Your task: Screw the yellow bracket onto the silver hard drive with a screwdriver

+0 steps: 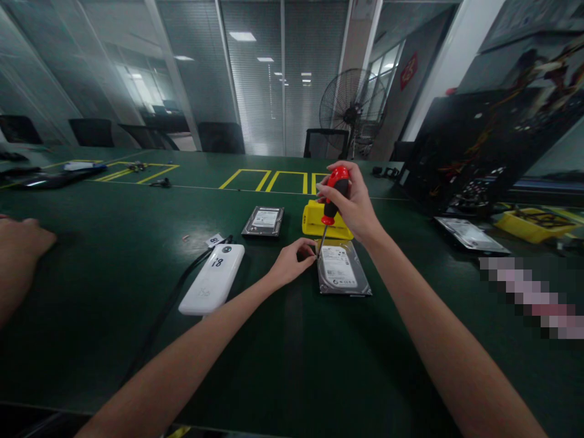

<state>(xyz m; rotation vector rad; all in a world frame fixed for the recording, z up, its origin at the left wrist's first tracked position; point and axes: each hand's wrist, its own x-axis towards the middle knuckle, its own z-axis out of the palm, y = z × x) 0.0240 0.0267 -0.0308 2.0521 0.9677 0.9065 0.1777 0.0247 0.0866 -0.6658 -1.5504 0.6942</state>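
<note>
head view: labelled hard drive [340,277] just right of the left hand [288,266], below the right hand [360,207].
the left hand is nearer, thumb and forefinger almost meeting at the drive's far left corner; whether they pinch anything, i cannot tell. the right hand grasps a red-and-black screwdriver [336,193], its shaft slanting down and slightly left to that same corner; exact tip contact is unclear. the drive lies flat, label up, long axis running away from the person, far end towards the yellow holder [314,220] beyond the left hand's fingertips. farther out and left of them lies a second hard drive [263,221]; the white power bank [212,280] is left of that hand.
</note>
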